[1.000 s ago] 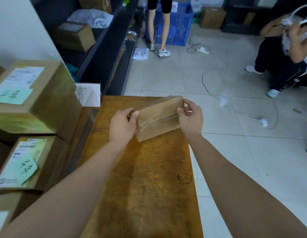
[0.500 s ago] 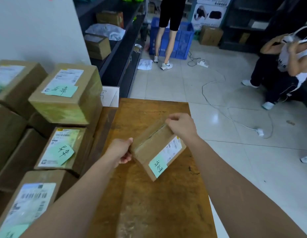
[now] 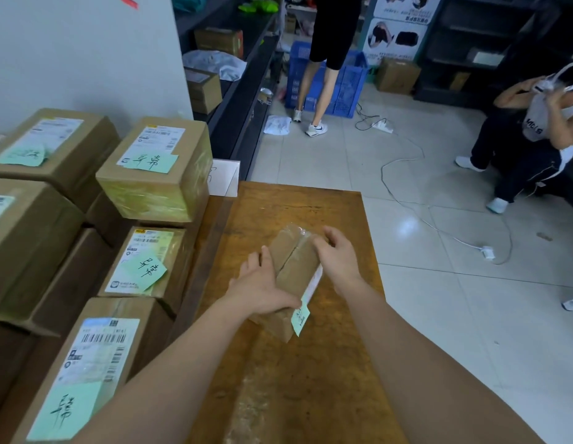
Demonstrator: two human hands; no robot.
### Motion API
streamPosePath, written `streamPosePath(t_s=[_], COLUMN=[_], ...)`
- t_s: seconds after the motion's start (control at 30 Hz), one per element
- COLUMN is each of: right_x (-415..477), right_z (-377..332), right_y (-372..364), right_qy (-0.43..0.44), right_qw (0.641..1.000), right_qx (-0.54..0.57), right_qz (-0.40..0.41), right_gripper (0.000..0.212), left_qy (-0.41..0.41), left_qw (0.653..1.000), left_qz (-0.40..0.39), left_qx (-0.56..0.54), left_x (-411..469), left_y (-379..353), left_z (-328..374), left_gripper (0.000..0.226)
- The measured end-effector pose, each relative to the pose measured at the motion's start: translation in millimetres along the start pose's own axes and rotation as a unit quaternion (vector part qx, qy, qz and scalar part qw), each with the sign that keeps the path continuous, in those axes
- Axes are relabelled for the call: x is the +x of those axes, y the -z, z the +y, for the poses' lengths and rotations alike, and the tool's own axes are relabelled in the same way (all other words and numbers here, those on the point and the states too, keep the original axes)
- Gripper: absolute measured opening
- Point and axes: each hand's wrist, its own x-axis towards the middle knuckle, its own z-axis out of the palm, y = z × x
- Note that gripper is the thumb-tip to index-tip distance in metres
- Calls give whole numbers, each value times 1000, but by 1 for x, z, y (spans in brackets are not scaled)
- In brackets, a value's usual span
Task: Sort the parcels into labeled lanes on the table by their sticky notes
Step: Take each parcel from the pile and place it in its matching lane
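Two hands on one small parcel [image 3: 294,267], right over the middle of the wooden table [image 3: 342,213]. Whether its near corner touches the top, I can't tell. The left hand [image 3: 262,290] grips the flank facing the table's left edge, thumb curled round the near end. The right hand [image 3: 339,256] hooks its fingers over the far end. The long axis runs from the table's near edge toward its far edge, taped seam up. The green sticky note [image 3: 300,317] sits low on the side facing the table's right edge, too slanted to read. Stacked boxes [image 3: 156,174] stand off the table's left edge, and a white card [image 3: 225,177] stands at its far-left corner. A leftward placement would likely be led by the left hand, which is nearer.
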Motion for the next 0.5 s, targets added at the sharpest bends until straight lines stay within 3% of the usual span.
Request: streamPosePath(t_s=[0.13,0.2,0.33,0.4,0.5], right_x=[-28,-45,-71,-83,-102], right_z=[26,38,55,59,61], right_y=[-5,-10,-19,-20,-21], right_qy=[-74,-111,-154,-147,-109], right_qw=[997,993,984,982,984], right_qx=[25,37,83,115,142], right_qz=[3,-6,-33,-27,0], right_gripper=[58,61,48,34,31], left_qy=[-5,19,59,66,49], left_qw=[997,983,883,856,826], left_qz=[33,36,12,2,15], left_qx=[-71,-180,-466,-513,-561], left_x=[-2,-9,-25,-36,-55], left_y=[2,5,-6,-18,-30], left_z=[-8,-12,-28,-34,-39], left_gripper=[126,126,124,127,109])
